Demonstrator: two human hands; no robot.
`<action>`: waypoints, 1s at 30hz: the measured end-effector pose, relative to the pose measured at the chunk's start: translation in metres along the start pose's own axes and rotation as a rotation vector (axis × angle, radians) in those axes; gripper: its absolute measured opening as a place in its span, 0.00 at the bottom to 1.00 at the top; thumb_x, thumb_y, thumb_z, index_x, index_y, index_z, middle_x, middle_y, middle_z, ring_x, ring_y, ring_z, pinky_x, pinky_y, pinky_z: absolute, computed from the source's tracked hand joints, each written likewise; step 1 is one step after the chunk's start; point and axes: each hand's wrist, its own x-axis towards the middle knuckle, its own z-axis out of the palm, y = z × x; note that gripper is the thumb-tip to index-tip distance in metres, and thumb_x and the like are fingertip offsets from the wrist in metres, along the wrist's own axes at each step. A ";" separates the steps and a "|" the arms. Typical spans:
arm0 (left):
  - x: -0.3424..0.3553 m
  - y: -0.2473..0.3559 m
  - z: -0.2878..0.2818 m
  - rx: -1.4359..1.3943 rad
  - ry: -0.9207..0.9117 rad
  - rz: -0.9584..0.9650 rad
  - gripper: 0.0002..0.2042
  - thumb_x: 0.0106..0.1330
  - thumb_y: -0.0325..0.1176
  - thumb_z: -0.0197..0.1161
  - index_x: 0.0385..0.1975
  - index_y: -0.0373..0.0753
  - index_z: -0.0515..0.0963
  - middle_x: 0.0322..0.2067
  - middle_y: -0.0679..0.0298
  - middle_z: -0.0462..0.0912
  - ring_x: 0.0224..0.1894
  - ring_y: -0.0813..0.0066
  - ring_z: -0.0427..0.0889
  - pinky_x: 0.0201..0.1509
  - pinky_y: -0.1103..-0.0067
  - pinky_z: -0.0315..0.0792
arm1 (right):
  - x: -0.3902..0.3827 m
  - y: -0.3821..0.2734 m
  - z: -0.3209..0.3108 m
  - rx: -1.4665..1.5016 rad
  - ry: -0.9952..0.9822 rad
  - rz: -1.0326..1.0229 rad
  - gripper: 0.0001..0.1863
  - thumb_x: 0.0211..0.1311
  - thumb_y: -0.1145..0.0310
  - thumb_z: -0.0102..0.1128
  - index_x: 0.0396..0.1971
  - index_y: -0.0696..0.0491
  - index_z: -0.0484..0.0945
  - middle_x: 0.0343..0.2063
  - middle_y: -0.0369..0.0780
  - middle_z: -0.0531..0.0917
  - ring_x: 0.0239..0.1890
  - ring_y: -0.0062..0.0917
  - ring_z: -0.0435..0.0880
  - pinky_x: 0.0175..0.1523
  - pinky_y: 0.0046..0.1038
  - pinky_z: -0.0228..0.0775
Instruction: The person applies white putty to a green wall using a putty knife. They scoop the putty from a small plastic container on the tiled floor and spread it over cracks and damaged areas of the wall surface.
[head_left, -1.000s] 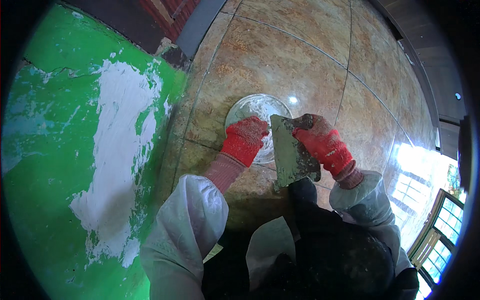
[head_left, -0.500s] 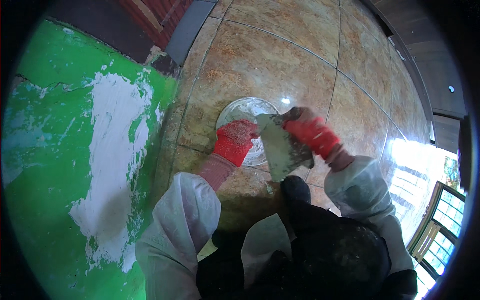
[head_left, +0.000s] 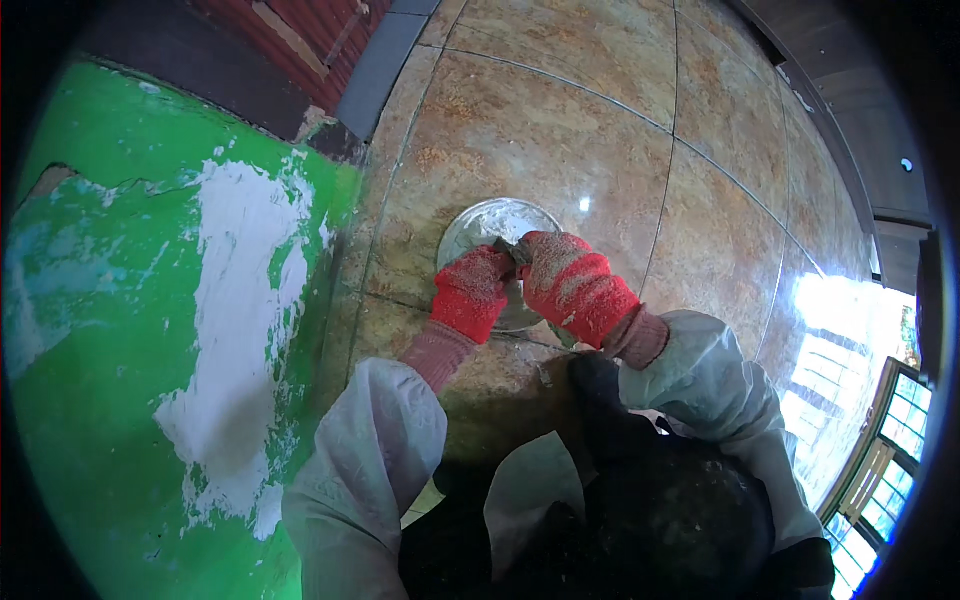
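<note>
A round metal bowl (head_left: 482, 216) with pale filler in it sits on the glossy brown floor tiles (head_left: 560, 120). Both my hands wear red gloves and meet over its near side. My right hand (head_left: 577, 287) is curled over the bowl, gripping a grey trowel whose blade is almost wholly hidden under the glove; only a small grey bit (head_left: 508, 248) shows between the hands. My left hand (head_left: 472, 298) has its fingers bent in against that grey bit. What the left hand holds, if anything, is hidden.
A green wall (head_left: 110, 330) with a big white filler patch (head_left: 240, 330) rises close on my left. Red brickwork (head_left: 300, 30) and a grey strip lie beyond it. A bright window (head_left: 895, 470) is at the lower right. My white sleeves and dark knees fill the bottom.
My right hand has swung left and turned over, bringing the wide blade down over the bowl, where it is now hidden. The left hand stayed at the bowl's near rim.
</note>
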 end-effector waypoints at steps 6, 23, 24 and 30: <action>-0.013 0.016 -0.020 0.172 0.069 0.077 0.10 0.56 0.31 0.58 0.38 0.42 0.77 0.33 0.59 0.79 0.39 0.61 0.79 0.40 0.67 0.73 | -0.014 0.040 -0.022 0.212 -0.011 0.221 0.14 0.54 0.63 0.59 0.34 0.58 0.78 0.28 0.45 0.82 0.31 0.35 0.82 0.37 0.35 0.73; -0.006 0.036 -0.035 0.299 -0.172 -0.140 0.15 0.61 0.35 0.55 0.47 0.42 0.76 0.41 0.54 0.79 0.42 0.56 0.79 0.45 0.65 0.72 | -0.020 0.093 -0.015 0.665 -0.068 0.410 0.16 0.52 0.61 0.62 0.37 0.56 0.81 0.24 0.39 0.83 0.24 0.23 0.80 0.31 0.28 0.71; -0.006 0.038 -0.037 0.335 -0.173 -0.165 0.16 0.60 0.34 0.55 0.48 0.43 0.75 0.39 0.54 0.79 0.42 0.56 0.79 0.44 0.65 0.73 | -0.019 0.092 -0.016 0.687 -0.103 0.377 0.16 0.52 0.62 0.62 0.37 0.56 0.81 0.24 0.39 0.83 0.24 0.22 0.80 0.31 0.27 0.71; -0.008 0.051 -0.041 0.417 -0.135 -0.177 0.11 0.58 0.32 0.57 0.40 0.43 0.76 0.34 0.55 0.78 0.39 0.55 0.79 0.41 0.64 0.73 | -0.012 0.099 -0.015 0.661 -0.154 0.402 0.15 0.52 0.62 0.62 0.37 0.55 0.81 0.24 0.37 0.82 0.23 0.21 0.79 0.30 0.27 0.70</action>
